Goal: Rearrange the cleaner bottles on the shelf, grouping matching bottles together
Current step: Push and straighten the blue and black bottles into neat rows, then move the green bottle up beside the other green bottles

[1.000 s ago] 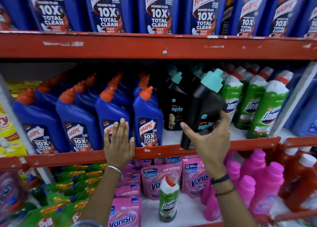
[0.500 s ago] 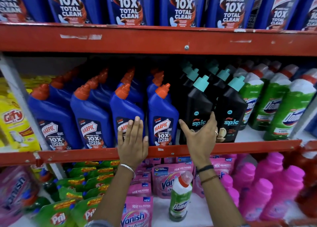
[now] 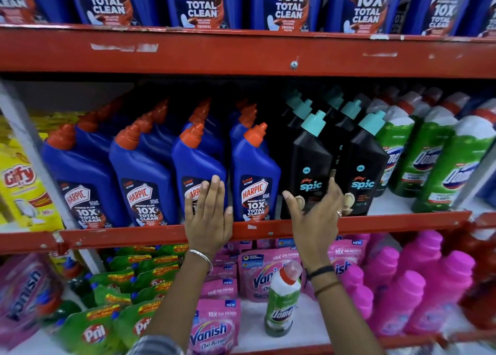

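On the middle shelf (image 3: pixel 402 220) blue Harpic bottles (image 3: pixel 255 172) with orange caps stand in rows at the left. Black Spic bottles (image 3: pixel 308 166) with teal caps stand upright beside them, and green Domex bottles (image 3: pixel 429 156) fill the right. My left hand (image 3: pixel 208 220) lies flat, fingers together, against a front Harpic bottle (image 3: pixel 198 166). My right hand (image 3: pixel 315 215) is open in front of the front left Spic bottle, fingers spread near its label, holding nothing. A lone green Domex bottle (image 3: pixel 281 301) stands on the lower shelf among pink pouches.
Large Harpic bottles (image 3: pixel 201 2) line the top shelf. Yellow Giffy packs (image 3: pixel 21 182) sit at the far left. Below are pink Vanish pouches (image 3: pixel 212 325), green Pril pouches (image 3: pixel 94 330) and pink bottles (image 3: pixel 429 282). Red shelf rails (image 3: pixel 241 53) run across.
My right hand set the black Spic bottle upright in the front row and let go of it. My left hand stayed flat on the Harpic bottle. The view came closer.
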The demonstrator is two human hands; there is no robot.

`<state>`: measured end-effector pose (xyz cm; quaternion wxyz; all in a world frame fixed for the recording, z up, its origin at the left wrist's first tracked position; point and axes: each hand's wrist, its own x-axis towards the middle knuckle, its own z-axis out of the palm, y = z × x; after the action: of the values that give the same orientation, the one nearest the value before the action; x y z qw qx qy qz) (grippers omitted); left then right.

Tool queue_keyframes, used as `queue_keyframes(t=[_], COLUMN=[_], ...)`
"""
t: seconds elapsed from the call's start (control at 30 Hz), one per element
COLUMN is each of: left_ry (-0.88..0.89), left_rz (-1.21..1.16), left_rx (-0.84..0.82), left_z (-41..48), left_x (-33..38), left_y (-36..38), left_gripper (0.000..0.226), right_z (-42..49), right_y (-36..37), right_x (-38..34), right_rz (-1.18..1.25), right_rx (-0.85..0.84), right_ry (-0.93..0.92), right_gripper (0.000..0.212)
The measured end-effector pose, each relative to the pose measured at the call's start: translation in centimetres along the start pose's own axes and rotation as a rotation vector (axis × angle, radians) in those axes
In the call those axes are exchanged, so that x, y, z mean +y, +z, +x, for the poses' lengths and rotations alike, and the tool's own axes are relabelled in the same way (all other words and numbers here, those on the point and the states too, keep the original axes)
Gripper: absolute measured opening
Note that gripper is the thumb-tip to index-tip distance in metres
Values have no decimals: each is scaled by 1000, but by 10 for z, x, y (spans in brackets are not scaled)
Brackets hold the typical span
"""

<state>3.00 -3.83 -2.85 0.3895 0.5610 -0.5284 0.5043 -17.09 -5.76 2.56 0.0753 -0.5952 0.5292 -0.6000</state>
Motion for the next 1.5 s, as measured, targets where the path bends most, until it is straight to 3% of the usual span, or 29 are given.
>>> queue_keyframes(t=[0.27, 0.47, 0.6, 0.73, 1.0, 1.2, 1.5], left_ry=[0, 1, -5, -4, 0, -34, -17], left_rz=[0, -6, -17, -21, -35, -19, -16], left_rx=[-7, -14, -10, -25, -28, -62, -41], left_z=[-1, -1, -1, -1, 1, 2, 1], left_x=[-1, 0, -1, -1, -1, 1, 1], left_y=[-1, -2, -2, -1, -1, -2, -4], left_gripper=[58, 59, 60, 62, 62, 57, 60], right_z=[-88, -153, -173, -184, -185, -171, -82], right_y=[-22, -19, -6, 6, 12, -10, -65], right_x=[58, 105, 127, 140, 148, 147, 112], right_rz=[224, 140, 97, 65, 80, 120, 213], right_rx=[-134, -391, -484, -518, -485, -426, -185], right_ry=[136, 293, 390, 459, 483, 458, 237], right_gripper=[82, 92, 99, 91, 73, 71, 66])
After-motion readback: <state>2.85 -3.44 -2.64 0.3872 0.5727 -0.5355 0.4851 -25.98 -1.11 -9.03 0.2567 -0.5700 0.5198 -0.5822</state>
